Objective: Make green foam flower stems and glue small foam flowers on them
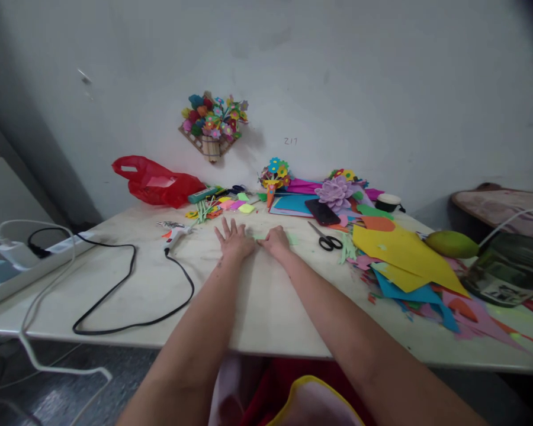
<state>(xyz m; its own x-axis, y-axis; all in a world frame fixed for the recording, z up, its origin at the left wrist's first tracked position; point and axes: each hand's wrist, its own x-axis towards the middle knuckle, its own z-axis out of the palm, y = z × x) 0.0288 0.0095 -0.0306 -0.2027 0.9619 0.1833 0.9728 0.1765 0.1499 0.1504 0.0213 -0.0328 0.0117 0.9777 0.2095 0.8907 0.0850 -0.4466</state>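
My left hand lies flat on the white table with its fingers spread. Close to its right, my right hand is closed, thumb and fingers pressed together at the tabletop. A thin light green strip shows beside and under the right hand, which seems to pinch it; most of it is hidden. Black-handled scissors rest right of that hand, near a bunch of pale green strips. Left of my left hand is a white glue gun with a black cord.
Yellow sheets, coloured scraps and a glass jar cover the right side. A phone and a purple flower are behind the scissors. A red plastic bag stands at the back left. The cord loops across the left.
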